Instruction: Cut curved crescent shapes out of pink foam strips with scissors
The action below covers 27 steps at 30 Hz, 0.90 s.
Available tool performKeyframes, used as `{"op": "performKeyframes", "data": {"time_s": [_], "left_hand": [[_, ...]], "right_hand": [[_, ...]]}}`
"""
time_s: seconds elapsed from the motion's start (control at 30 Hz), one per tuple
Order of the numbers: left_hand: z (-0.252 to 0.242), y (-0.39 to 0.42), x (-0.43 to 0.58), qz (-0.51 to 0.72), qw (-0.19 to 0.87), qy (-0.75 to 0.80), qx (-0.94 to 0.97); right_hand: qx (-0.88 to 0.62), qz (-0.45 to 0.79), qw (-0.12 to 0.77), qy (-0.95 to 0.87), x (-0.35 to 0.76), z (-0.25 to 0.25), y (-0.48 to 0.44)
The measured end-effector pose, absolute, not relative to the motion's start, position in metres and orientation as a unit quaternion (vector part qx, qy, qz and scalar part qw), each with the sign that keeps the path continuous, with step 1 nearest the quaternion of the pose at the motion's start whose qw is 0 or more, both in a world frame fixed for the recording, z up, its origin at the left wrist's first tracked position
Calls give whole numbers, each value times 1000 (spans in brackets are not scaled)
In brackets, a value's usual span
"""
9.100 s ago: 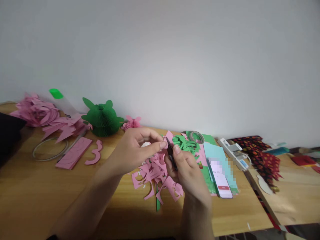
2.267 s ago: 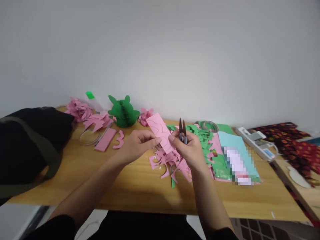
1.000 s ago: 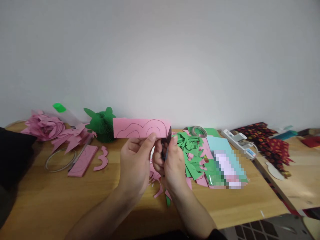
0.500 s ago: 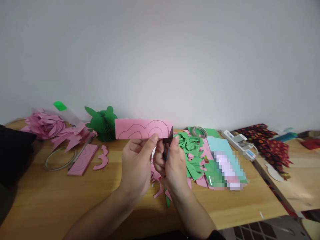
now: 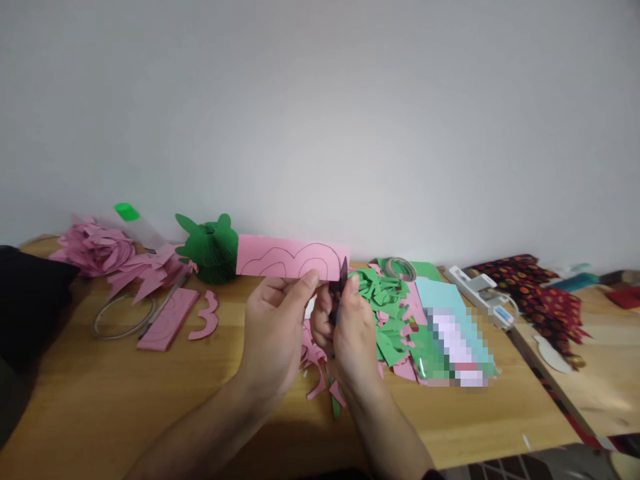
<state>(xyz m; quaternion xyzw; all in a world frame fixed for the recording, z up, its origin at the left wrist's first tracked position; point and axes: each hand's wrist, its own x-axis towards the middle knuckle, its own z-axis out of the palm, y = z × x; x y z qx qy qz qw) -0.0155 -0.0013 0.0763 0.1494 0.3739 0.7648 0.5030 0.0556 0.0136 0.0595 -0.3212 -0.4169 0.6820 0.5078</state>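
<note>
My left hand [image 5: 273,333] pinches the lower edge of a long pink paper strip [image 5: 285,259] with curved pencil lines drawn on it, held level above the table. My right hand [image 5: 350,330] grips small dark scissors [image 5: 341,283], whose blades meet the strip's right end. Both hands hover over a heap of pink paper scraps [image 5: 313,357] on the wooden table [image 5: 100,393].
Green paper scraps [image 5: 383,300] and a phone [image 5: 457,343] on light blue and green sheets lie to the right. A green honeycomb paper shape [image 5: 210,247], pink cuttings [image 5: 107,250], a wire ring [image 5: 123,315] and a pink strip [image 5: 167,319] lie left. A black bag [image 5: 25,300] sits far left.
Since 2.3 s ago the pink strip was turned level and raised, and the scissors brought to its right end. Over the last second the hands barely shifted.
</note>
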Motion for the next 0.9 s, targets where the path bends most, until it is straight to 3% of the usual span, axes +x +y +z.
{"op": "performKeyframes", "data": {"time_s": [0.9], "left_hand": [[77, 1, -17, 751, 528, 364, 160]], "right_hand": [[-376, 633, 485, -471, 64, 58, 16]]}}
